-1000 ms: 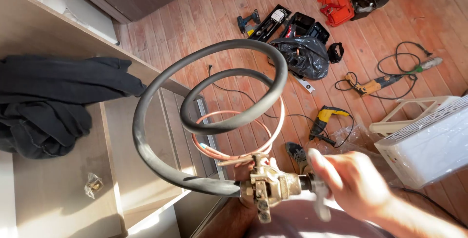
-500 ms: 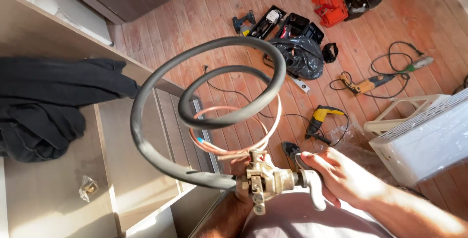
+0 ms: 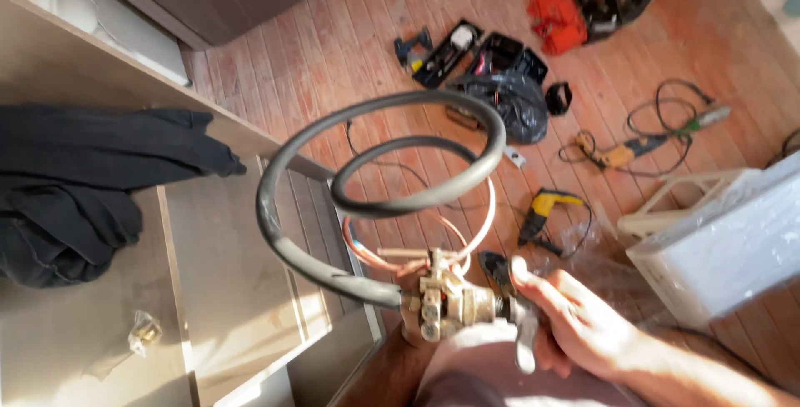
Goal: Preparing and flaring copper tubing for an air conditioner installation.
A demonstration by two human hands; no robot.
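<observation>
Brass valve (image 3: 446, 303) gripped by both hands, right hand (image 3: 575, 328) at 3 o'clock on its lever; springy insulated coil (image 3: 375, 199) could whip loose.

Warm, low sunlight enters from the right side and falls brightly across the wooden floor (image 3: 350, 49). The white plastic crate (image 3: 733, 240) shows glare. The black garment (image 3: 83, 182) lies in deep shadow, with detail lost. Motion blur softens the whole frame; the right hand (image 3: 575, 324) is indistinct.
</observation>
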